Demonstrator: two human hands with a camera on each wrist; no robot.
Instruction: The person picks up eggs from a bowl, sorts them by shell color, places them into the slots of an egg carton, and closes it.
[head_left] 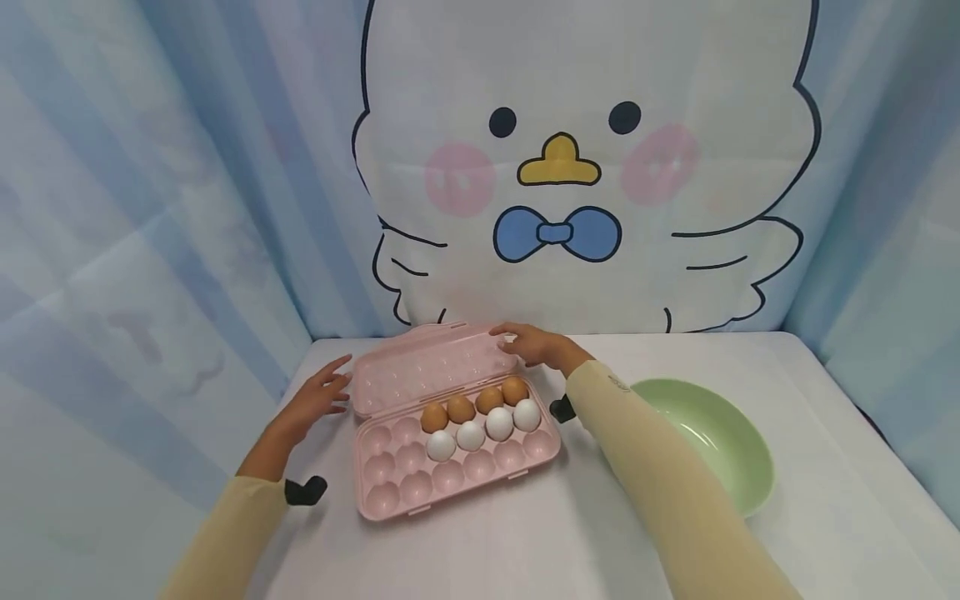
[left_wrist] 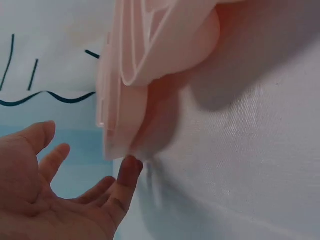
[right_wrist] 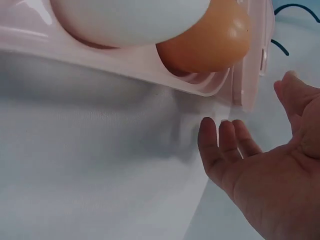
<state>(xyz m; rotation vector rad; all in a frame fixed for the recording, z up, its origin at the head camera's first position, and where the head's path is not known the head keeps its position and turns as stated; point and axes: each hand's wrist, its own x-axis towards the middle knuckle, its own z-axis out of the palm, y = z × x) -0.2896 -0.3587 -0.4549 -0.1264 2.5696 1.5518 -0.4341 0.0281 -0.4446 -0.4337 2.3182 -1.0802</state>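
A pink egg carton lies open on the white table, its lid folded back toward the wall. Several brown eggs and several white eggs fill its far right cups; the near cups hold nothing. My left hand is beside the lid's left edge with straight fingers. In the left wrist view one fingertip touches the lid's corner. My right hand rests at the lid's far right corner. In the right wrist view this right hand is open beside the carton, near a brown egg.
A light green bowl with nothing in it sits on the table right of my right forearm. A cloth backdrop with a cartoon bird closes off the back and sides. The table's front lies below the carton.
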